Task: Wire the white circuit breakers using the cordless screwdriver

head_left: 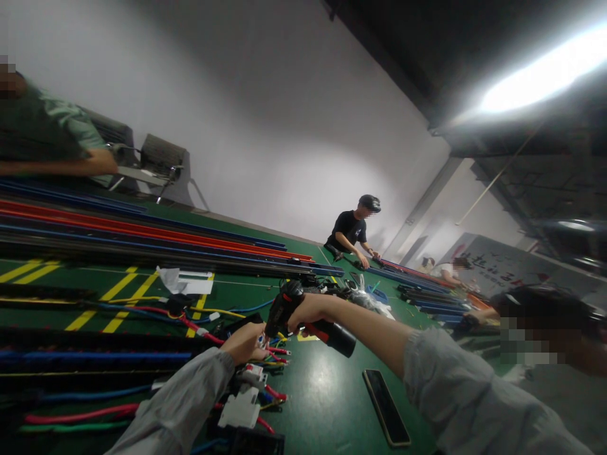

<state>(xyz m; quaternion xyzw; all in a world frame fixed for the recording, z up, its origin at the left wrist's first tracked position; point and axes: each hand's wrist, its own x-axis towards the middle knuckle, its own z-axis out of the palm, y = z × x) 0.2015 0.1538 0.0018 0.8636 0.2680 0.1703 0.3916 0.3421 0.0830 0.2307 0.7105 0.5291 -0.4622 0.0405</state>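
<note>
My right hand point(310, 311) is wrapped round the handle of a black and orange power drill point(284, 306), whose front end points down toward my left hand. My left hand point(246, 343) is closed at the ends of the wires, just below the drill's nose; what its fingers pinch is too small to make out. Red, blue, green and yellow wires point(277, 354) with metal lugs stick out to the right of it. Nearer to me are white plastic parts point(241, 407) among thicker cables.
Long red rails point(156, 230) and blue rails run along the green table point(322, 385). A phone point(386, 407) lies near the front. Plastic bags point(372, 300) lie beyond the drill. Several people stand or lean around the table.
</note>
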